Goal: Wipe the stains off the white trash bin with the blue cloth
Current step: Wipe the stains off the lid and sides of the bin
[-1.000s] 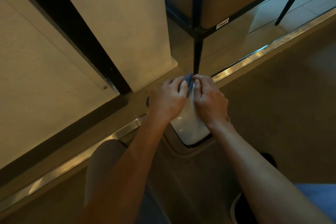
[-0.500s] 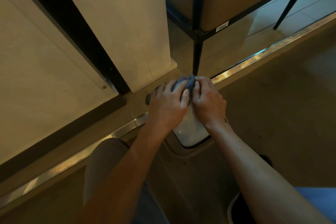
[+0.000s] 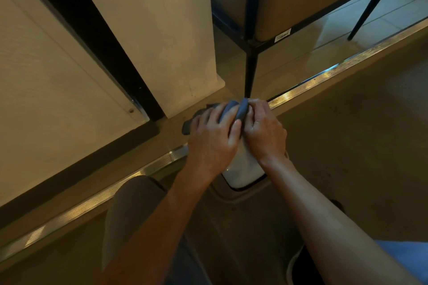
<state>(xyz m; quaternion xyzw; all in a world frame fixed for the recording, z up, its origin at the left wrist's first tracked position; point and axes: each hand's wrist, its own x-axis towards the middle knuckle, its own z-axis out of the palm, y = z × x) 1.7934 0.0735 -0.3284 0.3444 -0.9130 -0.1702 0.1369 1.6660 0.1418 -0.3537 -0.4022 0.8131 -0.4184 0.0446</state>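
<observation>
The white trash bin stands on the floor right below me, and only its glossy top shows between my wrists. The blue cloth is bunched in folds at the bin's far edge, with a darker end trailing out to the left. My left hand lies over the cloth with its fingers curled on it. My right hand grips the cloth's right fold, fingertips tucked in. The two hands touch above the bin.
A cream pillar with a black strip and a pale door panel rise at the left. A black metal table leg stands just beyond the cloth. A ribbed metal threshold strip crosses the floor. My knee is at lower left.
More of the cloth has spread out to the left from under my left hand. Both hands have stayed over the bin's far edge, working the folds.
</observation>
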